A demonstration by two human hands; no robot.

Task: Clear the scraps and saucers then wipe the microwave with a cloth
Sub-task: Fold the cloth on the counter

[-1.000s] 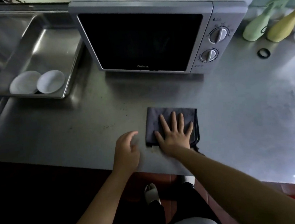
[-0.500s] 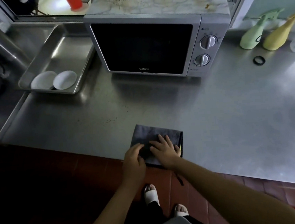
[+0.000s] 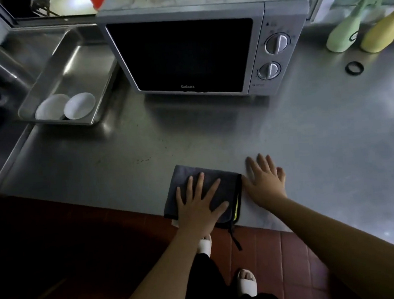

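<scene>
Left hand (image 3: 199, 202) flat on cloth (image 3: 203, 191) at counter (image 3: 308, 140) edge, right hand (image 3: 265, 181) flat beside it, neither gripping; cloth could slide off if pushed.

Microwave (image 3: 183, 53) at the back of the table (image 3: 308, 140), tray (image 3: 51, 73) to its left with two saucers (image 3: 66, 108) inside. Cloth (image 3: 186, 176) at the front edge under left hand (image 3: 199, 207); right hand (image 3: 264, 183) just beside it. Two bottles (image 3: 366, 32) far right, ring (image 3: 354, 68) before them.
</scene>
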